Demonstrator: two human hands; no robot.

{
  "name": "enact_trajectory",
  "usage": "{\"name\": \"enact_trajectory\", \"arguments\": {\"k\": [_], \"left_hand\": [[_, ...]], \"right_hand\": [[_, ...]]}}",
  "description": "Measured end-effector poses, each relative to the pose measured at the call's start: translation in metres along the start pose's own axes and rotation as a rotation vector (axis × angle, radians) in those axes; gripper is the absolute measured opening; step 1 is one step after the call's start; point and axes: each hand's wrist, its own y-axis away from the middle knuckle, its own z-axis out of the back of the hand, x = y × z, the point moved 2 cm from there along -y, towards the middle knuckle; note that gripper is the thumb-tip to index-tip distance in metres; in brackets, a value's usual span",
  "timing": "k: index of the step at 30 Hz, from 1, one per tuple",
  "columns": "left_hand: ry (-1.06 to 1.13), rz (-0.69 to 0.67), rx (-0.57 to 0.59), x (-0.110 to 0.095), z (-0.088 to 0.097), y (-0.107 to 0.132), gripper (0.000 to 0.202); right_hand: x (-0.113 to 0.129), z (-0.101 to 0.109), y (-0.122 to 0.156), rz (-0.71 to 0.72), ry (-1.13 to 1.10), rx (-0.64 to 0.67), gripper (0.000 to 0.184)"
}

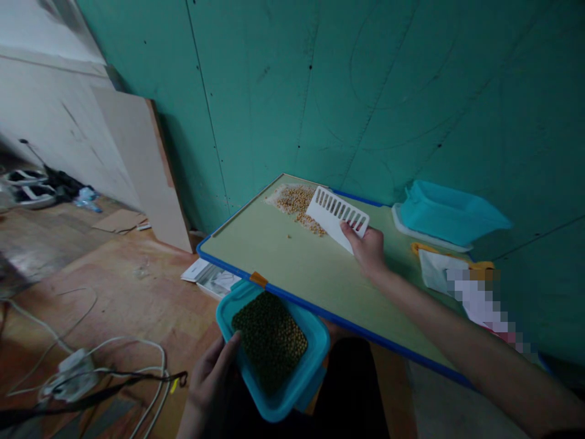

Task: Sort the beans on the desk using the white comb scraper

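Head view, right hand [369, 249] gripping scraper [336, 214], beside beans [295, 200] (left hand [211, 378], tub [320, 344])

so the right arm [457, 329] comes in bare from the near right corner of the table [283, 262] and stretches long across its top, nearly straight. right hand [369, 249] is out toward the table's far edge, back of the hand up, fingers curled down and pinching a white scraper [337, 216]. left hand [211, 373] is down low, below the table's near edge, palm turned in, thumb up against the rim of a blue tub [321, 344], the other fingers tucked underneath out of sight
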Motion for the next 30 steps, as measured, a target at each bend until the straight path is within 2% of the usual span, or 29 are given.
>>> {"name": "enact_trajectory", "arguments": {"k": [3, 11, 23, 30], "left_hand": [[0.019, 0.061, -0.002, 0.003, 0.003, -0.002, 0.046], [0.041, 0.078, 0.012, 0.007, 0.003, 0.002, 0.048], [0.05, 0.081, -0.001, 0.017, 0.007, 0.0, 0.044], [0.062, 0.075, -0.021, 0.019, 0.007, -0.002, 0.045]], "right_hand": [[-0.002, -0.003, 0.0, -0.038, -0.094, 0.008, 0.039], [-0.01, -0.018, -0.011, -0.166, -0.257, 0.028, 0.038], [0.0, -0.026, -0.012, -0.223, -0.388, 0.027, 0.04], [-0.001, -0.041, -0.022, -0.235, -0.451, 0.095, 0.045]]}}
